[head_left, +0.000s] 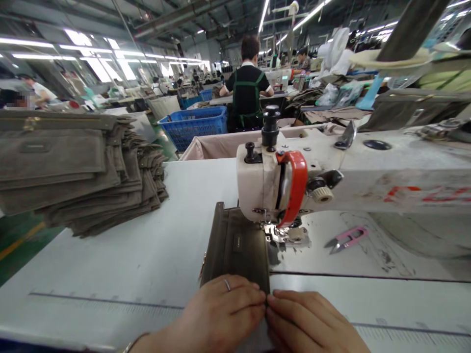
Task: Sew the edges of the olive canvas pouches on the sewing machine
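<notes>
A dark olive fabric pouch piece (235,245) with a small label lies flat on the table, its right edge running under the presser foot (277,234) of a white sewing machine (353,181). My left hand (221,314) rests on the near end of the piece, fingers together and pressed down at its right edge. Against that same edge from the other side, my right hand (309,318) pinches the fabric, its fingertips meeting the left ones. A zipper pull shows at the left side of the pouch piece.
Pink thread snips (348,239) lie right of the needle area. A tall stack of similar pouch pieces (73,171) sits at the table's left. Ruler markings (110,300) run along the front. Beyond are a blue crate (195,126), a fabric-lined bin (217,146) and a seated person (250,83).
</notes>
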### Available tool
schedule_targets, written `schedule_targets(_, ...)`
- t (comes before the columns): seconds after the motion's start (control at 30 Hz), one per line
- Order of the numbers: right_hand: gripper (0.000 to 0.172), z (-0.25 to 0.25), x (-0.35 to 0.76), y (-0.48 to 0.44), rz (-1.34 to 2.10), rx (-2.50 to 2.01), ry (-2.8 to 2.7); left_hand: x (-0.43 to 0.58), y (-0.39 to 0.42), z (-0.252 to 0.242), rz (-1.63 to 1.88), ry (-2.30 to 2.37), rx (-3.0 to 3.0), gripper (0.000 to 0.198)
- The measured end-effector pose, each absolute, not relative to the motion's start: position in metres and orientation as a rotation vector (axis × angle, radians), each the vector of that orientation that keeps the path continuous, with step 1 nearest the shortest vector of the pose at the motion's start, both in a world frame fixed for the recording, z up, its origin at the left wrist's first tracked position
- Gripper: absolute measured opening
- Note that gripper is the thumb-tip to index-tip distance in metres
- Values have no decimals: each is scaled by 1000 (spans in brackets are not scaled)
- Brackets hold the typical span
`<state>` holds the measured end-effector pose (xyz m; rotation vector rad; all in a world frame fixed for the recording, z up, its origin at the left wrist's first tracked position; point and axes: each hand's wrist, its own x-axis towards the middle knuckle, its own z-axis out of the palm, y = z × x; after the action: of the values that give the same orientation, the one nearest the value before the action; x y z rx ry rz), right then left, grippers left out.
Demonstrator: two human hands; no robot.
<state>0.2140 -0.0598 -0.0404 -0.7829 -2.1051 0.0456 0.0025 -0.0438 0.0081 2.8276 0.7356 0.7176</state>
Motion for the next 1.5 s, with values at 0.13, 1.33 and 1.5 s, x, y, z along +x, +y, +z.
schedule_targets(0.13,20,-30,215,-48,133,-800,-2230,1,-34,8,574,748,2751,23)
schedule_targets(1.33,23,-9,215,19,288,-960,-2373,0,57,4,525,1154,2798,20)
schedule_targets(1.5,23,-7,214,22,294,-943,-2363,0,57,4,536,1144,2838,20)
